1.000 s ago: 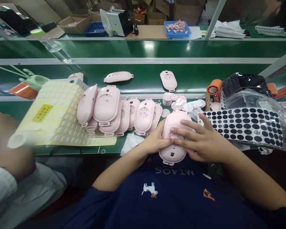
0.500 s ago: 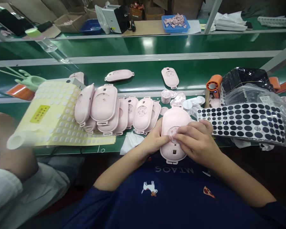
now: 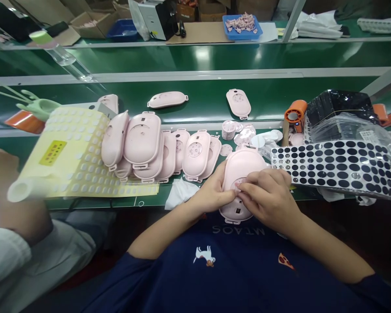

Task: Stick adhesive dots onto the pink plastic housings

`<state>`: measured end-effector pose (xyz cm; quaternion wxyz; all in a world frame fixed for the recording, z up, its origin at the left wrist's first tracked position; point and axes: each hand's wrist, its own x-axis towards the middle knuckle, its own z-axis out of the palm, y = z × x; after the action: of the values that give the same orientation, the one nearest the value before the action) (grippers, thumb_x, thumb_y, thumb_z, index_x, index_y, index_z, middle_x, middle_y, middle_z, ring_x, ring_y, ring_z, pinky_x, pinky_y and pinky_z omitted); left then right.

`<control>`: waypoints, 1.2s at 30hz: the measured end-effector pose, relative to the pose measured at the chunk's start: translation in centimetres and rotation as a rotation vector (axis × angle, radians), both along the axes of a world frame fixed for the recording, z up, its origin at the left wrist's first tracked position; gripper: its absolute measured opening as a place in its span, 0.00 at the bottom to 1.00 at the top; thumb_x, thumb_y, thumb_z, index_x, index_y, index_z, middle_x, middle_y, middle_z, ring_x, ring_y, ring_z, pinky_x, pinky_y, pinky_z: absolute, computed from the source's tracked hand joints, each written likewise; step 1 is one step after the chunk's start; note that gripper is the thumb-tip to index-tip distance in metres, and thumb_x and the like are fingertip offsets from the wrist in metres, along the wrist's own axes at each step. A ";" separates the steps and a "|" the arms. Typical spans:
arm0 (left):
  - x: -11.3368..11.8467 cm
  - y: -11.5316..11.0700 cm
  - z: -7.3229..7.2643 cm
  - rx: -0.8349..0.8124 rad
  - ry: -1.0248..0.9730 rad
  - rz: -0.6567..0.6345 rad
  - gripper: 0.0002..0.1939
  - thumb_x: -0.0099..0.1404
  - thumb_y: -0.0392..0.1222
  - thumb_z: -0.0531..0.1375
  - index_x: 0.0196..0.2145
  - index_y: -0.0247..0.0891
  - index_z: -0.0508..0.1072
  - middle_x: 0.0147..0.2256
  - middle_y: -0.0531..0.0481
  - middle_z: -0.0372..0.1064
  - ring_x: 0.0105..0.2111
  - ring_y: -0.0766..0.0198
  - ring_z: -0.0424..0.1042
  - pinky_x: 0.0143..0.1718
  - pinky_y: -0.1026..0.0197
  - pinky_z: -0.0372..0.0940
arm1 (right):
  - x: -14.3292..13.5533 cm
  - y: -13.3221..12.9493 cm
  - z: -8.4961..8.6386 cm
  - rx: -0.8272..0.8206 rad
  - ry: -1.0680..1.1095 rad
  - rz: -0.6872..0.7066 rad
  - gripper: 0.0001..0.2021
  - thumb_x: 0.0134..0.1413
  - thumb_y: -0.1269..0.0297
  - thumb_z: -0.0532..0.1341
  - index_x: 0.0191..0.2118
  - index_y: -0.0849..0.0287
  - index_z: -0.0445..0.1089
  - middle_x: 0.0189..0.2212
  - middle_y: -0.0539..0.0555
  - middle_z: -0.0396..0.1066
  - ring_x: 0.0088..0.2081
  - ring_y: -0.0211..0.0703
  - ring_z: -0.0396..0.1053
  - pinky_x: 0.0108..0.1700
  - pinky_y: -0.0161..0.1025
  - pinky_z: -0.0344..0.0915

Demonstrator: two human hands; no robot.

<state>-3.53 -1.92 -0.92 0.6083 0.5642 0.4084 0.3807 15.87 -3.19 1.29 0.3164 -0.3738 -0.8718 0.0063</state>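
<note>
A pink oval casing is held close to my chest, over the table's front edge. My left hand grips its left side, thumb lying across the front. The fingers of my right hand are pinched at the round recess in the casing's middle; what they pinch is too small to make out. Just beyond the casing lie round patterned discs, partly stacked. More pink casings lean on one another to the left of my hands.
Yellow sheets with white dots lie at left, near another person's arm. On the right are a black-dotted sheet, an orange device and black plastic wrapping. A blue tray sits on the upper shelf.
The casing's top edge has tilted slightly, and my right fingers have drawn together a little more over the recess. The whole view has shifted slightly.
</note>
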 end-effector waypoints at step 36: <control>0.5 -0.9 1.3 0.137 0.352 0.031 0.44 0.59 0.41 0.61 0.70 0.35 0.51 0.67 0.38 0.58 0.69 0.42 0.56 0.70 0.43 0.50 | 0.9 -0.3 0.5 0.277 -0.111 -0.178 0.04 0.61 0.69 0.65 0.34 0.55 0.73 0.29 0.49 0.76 0.34 0.44 0.67 0.44 0.47 0.55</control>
<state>-3.00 -2.81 0.33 0.4816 0.6559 0.4901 0.3124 16.75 -3.46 1.79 0.3157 -0.4023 -0.8438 -0.1624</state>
